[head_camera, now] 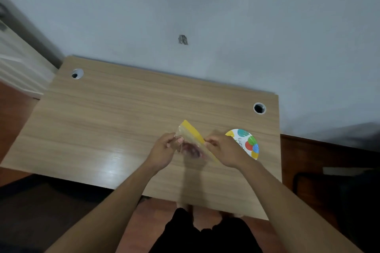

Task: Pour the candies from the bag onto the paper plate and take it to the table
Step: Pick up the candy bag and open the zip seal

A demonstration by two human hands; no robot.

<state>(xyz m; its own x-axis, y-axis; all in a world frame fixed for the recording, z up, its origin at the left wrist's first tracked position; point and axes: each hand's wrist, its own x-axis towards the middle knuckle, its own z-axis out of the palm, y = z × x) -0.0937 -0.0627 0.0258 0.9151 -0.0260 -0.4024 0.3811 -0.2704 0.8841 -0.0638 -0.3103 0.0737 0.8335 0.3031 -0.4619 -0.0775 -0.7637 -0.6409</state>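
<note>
A clear plastic bag (192, 139) with a yellow strip along its top hangs above the wooden desk (115, 113). Pinkish candies (192, 150) show through its lower part. My left hand (164, 150) pinches the bag's left edge, and my right hand (224, 150) pinches its right edge at the yellow strip. A paper plate (247, 141) with coloured dots lies flat on the desk just right of my right hand, which covers part of it. Nothing lies on the visible part of the plate.
The desk stands against a grey wall and has two round cable holes, one at the back left (77, 73) and one at the back right (259, 108). Reddish floor shows around the desk. A dark piece of furniture (337, 191) stands to the right.
</note>
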